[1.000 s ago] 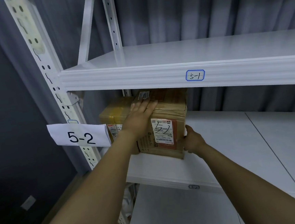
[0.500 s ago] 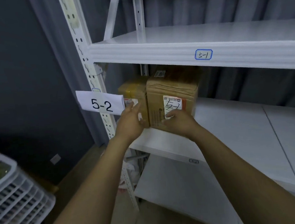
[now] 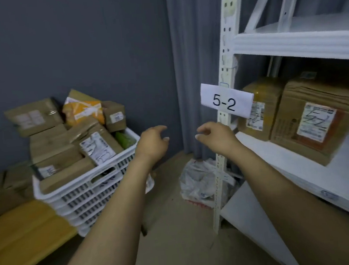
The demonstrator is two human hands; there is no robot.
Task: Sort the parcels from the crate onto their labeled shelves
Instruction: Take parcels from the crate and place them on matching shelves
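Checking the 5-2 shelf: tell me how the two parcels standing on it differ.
The left parcel is smaller and wrapped in yellowish tape; the right parcel is larger, plain brown cardboard. The 5-2 sign hides part of the left parcel's label; the right parcel's label shows whole, with 5-2 handwritten. Both stand side by side on the same shelf, labels facing out.

A white slatted crate [image 3: 86,195] stood at the left, heaped above its rim with brown cardboard parcels [image 3: 52,147]. An orange-and-white parcel [image 3: 83,111] lay near the top of the heap. One front parcel [image 3: 98,148] showed a white label with handwriting. On the white shelf [image 3: 331,173] at the right, two parcels stood upright, close side by side: a large brown box [image 3: 314,120] with "5-2" handwritten on its label, and a smaller tape-wrapped box [image 3: 267,94] partly behind a paper tag [image 3: 227,102] reading "5-2".
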